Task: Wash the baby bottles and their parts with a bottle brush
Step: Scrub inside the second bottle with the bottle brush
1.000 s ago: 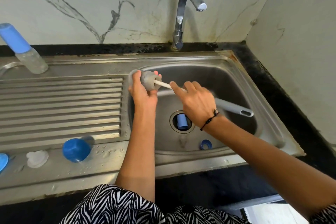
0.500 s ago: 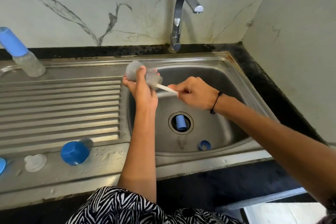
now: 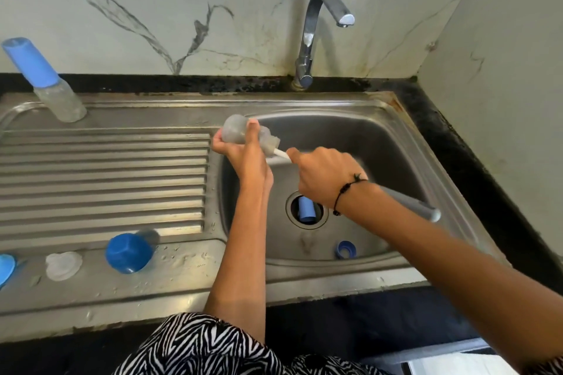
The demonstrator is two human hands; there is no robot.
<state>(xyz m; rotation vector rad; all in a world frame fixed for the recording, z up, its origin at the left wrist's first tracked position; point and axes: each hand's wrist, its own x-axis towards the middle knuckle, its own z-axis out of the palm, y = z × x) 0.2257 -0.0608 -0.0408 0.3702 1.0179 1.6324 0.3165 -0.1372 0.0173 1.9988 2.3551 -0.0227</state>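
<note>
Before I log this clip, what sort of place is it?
Most likely a home kitchen: a stainless-steel sink with ribbed drainboard, a curved chrome tap, and a marble-look wall above a black stone counter.

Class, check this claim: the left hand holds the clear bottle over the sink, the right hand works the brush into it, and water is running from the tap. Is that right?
One detail is wrong: the tap is off, with no water leaving its spout in the head view. The rest stands: the left hand holds the clear bottle over the sink, and the right hand works the brush into it.
</note>
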